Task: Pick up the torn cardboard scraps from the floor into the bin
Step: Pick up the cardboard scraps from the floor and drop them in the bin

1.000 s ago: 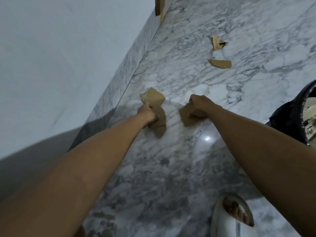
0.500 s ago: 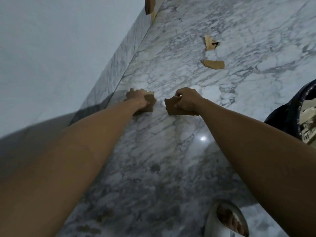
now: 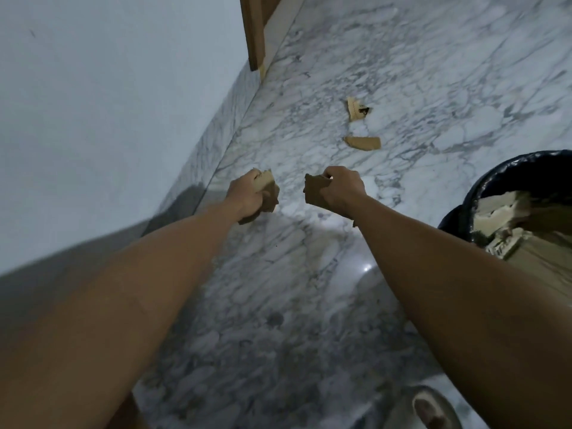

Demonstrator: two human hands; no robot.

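My left hand (image 3: 246, 198): fingers curled around brown cardboard pieces (image 3: 268, 193), centre of frame.
My right hand (image 3: 339, 193): fingers clamped on one scrap (image 3: 313, 193).
Scraps on floor: two (image 3: 356, 109) (image 3: 363, 143), upper centre, apart.
Bin (image 3: 507, 184): right edge, cardboard inside.
Free room: bare marble floor (image 3: 278, 274) between my arms.
Wall (image 3: 108, 88): left.

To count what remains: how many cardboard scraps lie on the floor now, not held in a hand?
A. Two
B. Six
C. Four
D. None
A: only the printed scrap and the plain scrap lie on the marble floor; the left hand and the right hand each grip cardboard.
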